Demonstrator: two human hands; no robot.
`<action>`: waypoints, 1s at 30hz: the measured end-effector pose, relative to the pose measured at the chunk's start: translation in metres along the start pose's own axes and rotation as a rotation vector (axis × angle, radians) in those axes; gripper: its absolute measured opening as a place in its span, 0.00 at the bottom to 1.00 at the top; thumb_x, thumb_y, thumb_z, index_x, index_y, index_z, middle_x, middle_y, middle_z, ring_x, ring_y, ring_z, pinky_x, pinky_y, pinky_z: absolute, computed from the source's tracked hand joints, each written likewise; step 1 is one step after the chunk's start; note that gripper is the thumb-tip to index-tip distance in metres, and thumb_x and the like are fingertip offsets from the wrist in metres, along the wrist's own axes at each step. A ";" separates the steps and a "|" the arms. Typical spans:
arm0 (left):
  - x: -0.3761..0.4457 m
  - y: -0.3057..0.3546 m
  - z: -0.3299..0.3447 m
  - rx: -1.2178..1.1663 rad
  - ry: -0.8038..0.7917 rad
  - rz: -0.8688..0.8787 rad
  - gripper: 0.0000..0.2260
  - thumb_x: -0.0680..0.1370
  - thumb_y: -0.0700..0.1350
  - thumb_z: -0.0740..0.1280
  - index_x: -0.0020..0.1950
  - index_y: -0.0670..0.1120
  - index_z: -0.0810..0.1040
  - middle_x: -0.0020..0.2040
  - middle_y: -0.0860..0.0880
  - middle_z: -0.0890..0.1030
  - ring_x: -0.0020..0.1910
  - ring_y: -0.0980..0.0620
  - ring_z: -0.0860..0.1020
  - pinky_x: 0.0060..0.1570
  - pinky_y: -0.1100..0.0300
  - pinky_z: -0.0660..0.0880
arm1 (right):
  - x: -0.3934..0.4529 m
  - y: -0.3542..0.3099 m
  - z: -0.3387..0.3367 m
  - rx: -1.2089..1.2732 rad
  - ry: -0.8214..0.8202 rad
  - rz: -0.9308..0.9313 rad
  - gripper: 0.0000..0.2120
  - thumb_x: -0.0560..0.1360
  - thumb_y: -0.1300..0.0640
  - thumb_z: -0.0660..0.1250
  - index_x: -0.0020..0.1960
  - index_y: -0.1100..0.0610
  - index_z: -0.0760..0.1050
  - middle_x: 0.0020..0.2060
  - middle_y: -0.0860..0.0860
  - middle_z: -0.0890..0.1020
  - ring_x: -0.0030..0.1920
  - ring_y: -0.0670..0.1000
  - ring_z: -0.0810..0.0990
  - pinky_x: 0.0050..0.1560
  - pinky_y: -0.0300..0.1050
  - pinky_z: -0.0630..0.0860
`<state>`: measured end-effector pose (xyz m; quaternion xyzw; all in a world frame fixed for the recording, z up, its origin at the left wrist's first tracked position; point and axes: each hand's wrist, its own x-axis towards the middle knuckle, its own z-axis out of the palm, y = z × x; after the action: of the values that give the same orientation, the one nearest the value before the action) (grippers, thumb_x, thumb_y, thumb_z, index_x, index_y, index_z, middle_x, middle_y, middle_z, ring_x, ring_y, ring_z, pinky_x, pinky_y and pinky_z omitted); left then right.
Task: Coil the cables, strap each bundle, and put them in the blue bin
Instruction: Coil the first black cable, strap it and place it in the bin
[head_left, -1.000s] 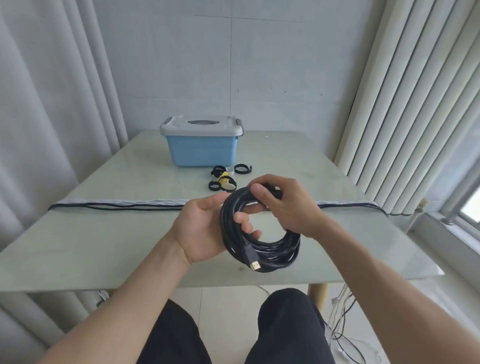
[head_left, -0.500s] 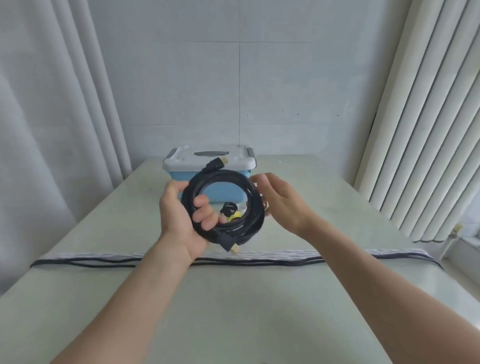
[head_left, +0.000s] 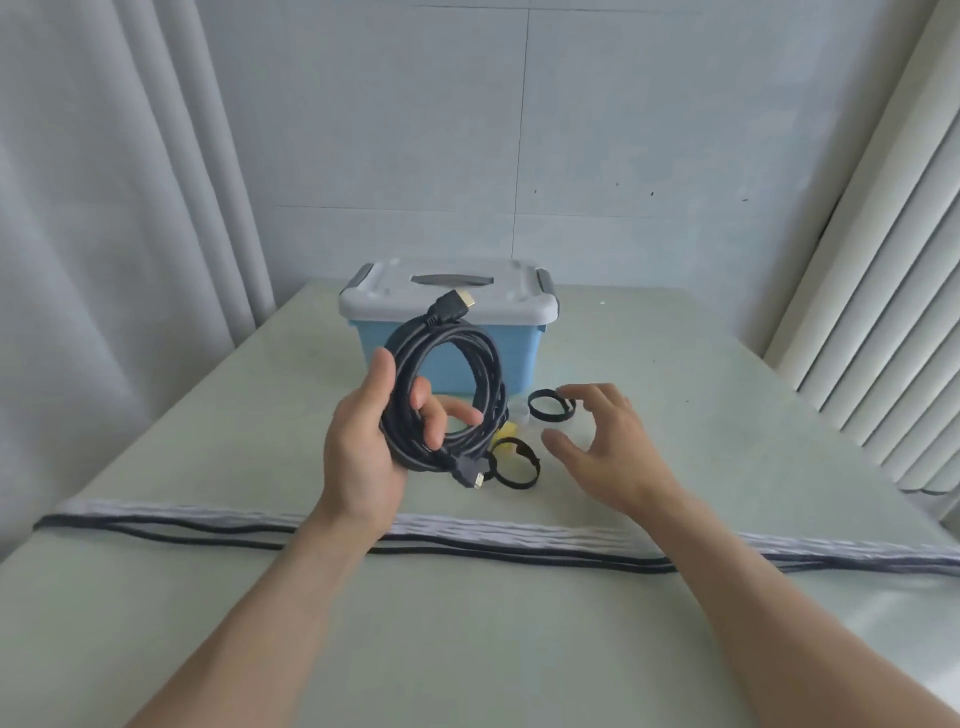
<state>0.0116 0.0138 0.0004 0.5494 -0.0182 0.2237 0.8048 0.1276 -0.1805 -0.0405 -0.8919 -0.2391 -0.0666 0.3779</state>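
Observation:
My left hand (head_left: 363, 452) grips a coiled black cable (head_left: 467, 358) with gold-tipped plugs, held upright above the table in front of the blue bin (head_left: 514, 358). The bin carries a shut grey lid (head_left: 498, 301). My right hand (head_left: 602, 452) hovers with fingers spread over the table, just right of two black strap loops: one strap loop (head_left: 550, 406) near its fingertips and a second strap loop (head_left: 514, 465) with yellow showing, near its thumb. Straight cables (head_left: 519, 551), black and pale, lie across the table nearer to me.
The pale green table (head_left: 727, 415) runs from a white wall to me. White curtains hang on the left and a ribbed white curtain (head_left: 883, 260) on the right. A small clear round thing (head_left: 521, 413) sits by the straps.
The coil rose and moved forward toward the bin. My right hand let go of the coil and moved right and down toward the strap loops. My view tilted up.

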 end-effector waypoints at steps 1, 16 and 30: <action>0.000 0.001 0.000 0.021 0.011 0.025 0.23 0.80 0.59 0.55 0.30 0.48 0.71 0.25 0.45 0.69 0.36 0.40 0.80 0.43 0.53 0.73 | 0.000 -0.001 0.001 -0.028 -0.024 -0.020 0.23 0.76 0.49 0.70 0.70 0.49 0.71 0.64 0.46 0.71 0.69 0.49 0.67 0.62 0.40 0.63; -0.007 0.005 -0.001 -0.024 0.095 0.066 0.21 0.79 0.59 0.59 0.34 0.46 0.71 0.25 0.47 0.65 0.22 0.46 0.65 0.36 0.56 0.76 | 0.003 -0.001 0.002 -0.037 0.203 0.049 0.04 0.75 0.62 0.70 0.49 0.58 0.81 0.49 0.52 0.82 0.45 0.45 0.79 0.47 0.27 0.70; -0.021 0.010 0.012 0.395 -0.009 0.215 0.14 0.70 0.46 0.77 0.38 0.44 0.72 0.32 0.49 0.75 0.31 0.54 0.74 0.33 0.62 0.74 | -0.027 -0.125 -0.026 0.346 0.150 -0.121 0.08 0.71 0.52 0.77 0.37 0.53 0.81 0.27 0.52 0.82 0.27 0.49 0.78 0.30 0.43 0.76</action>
<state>-0.0079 -0.0011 0.0078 0.6923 -0.0361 0.3048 0.6531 0.0464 -0.1340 0.0502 -0.7901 -0.2714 -0.1136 0.5378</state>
